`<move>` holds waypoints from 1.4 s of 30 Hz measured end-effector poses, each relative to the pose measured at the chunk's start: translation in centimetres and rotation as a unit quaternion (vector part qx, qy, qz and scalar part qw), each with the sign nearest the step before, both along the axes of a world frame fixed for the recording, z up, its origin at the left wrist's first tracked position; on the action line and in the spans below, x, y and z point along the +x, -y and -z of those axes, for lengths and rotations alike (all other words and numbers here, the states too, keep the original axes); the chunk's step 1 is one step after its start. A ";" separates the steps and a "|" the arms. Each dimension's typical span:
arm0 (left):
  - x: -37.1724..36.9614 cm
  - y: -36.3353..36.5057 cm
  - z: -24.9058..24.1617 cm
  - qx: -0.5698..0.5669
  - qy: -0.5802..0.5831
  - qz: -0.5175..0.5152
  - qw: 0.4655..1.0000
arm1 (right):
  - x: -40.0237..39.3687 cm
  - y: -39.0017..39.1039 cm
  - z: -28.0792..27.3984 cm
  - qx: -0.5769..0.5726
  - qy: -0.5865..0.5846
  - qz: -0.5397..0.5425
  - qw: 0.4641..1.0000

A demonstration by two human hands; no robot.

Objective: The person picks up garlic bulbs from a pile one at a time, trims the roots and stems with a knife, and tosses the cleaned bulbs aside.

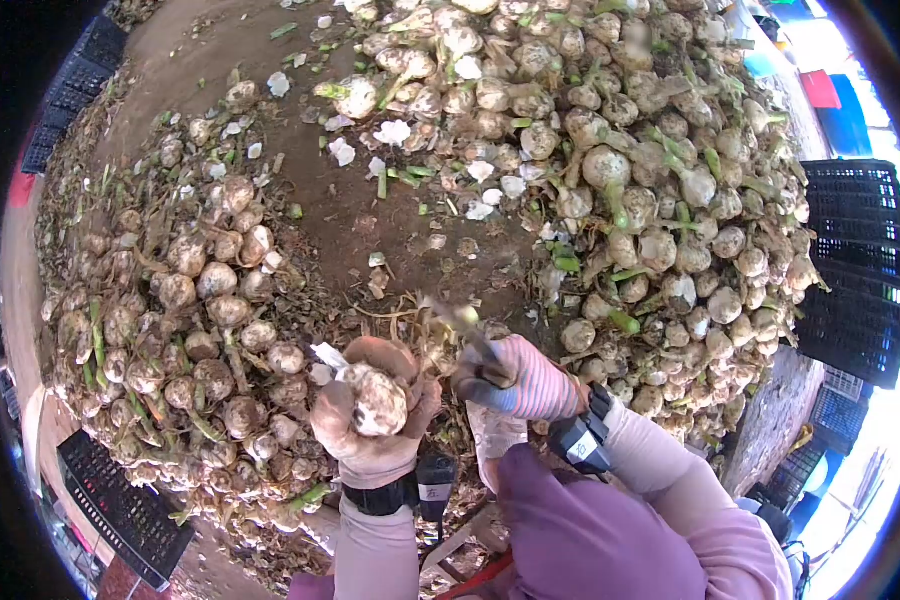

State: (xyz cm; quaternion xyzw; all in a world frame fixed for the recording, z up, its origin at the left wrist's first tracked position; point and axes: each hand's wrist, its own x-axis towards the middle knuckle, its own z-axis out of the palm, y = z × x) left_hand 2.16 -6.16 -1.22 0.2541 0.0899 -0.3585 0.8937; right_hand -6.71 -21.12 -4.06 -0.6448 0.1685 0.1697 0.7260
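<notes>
Bulb (378, 402), in the head view, sits low and just left of centre, cupped in the gloved left hand (380, 448): fingers and thumb close round its sides and far edge, and its pale, dirt-marked face is turned up toward the camera. It is nearly round, with at most a slight long axis running from upper left to lower right; which end carries the stem or the roots is hard to say, as the glove covers much of it. A white flake (326, 356) sticks out at its upper left.

The right hand (530, 378), in a striped glove, is clenched on a knife (482, 345) that points up and left, away from the body — its far part is blurred. The knife lies to the right of the bulb, well clear of it, with a narrow gap between the two hands.

Heaps crowd both sides: the left heap (220, 310) runs up close to the left hand, and the right heap (690, 270) begins just beyond the right hand. Between them bare ground (370, 245) opens ahead and toward the upper left — the widest room in sight. A black crate (855, 270) bounds the right heap's outer edge.
</notes>
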 end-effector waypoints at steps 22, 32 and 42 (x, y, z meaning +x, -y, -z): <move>5.2 -9.3 3.0 0.724 0.480 0.213 0.447 | -4.4 0.0 4.5 0.118 -0.136 0.220 0.959; 3.3 -10.5 5.1 0.793 0.311 0.391 0.350 | -3.2 -1.2 3.9 0.097 -0.136 0.154 0.974; 0.3 -14.3 4.9 0.754 0.410 0.268 0.437 | -3.7 -0.9 4.7 0.094 -0.130 0.143 0.977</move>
